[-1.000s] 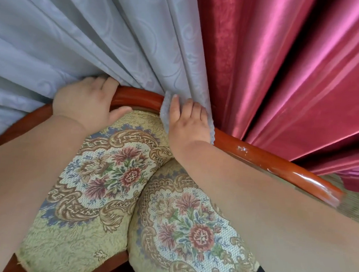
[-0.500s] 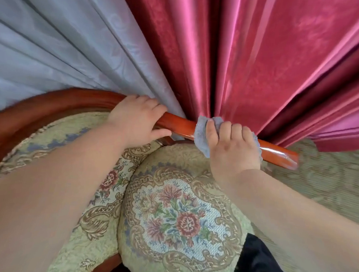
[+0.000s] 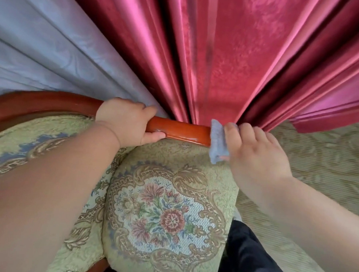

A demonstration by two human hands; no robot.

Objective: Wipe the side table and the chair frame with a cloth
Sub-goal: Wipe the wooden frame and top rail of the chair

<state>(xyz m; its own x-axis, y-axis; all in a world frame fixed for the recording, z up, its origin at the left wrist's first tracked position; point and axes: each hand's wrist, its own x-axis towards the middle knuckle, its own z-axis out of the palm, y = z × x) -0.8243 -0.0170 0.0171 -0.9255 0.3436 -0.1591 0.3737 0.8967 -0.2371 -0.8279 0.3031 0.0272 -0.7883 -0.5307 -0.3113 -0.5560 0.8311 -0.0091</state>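
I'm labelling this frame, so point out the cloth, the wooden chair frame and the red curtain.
cloth (image 3: 217,142): head view, its exposed grey edge.
chair frame (image 3: 181,130): head view, glossy bare stretch of rail.
red curtain (image 3: 230,65): head view, a central fold.

Forearms are bare; a dark garment, perhaps trousers, shows.

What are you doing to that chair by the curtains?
A person is wiping a chair. The left hand grips the glossy reddish-brown wooden chair frame along its top rail. The right hand holds a small pale blue cloth curled over the visible end of that rail, right where the shiny red curtain hangs down. The floral padded seat cushion sits just below both hands.
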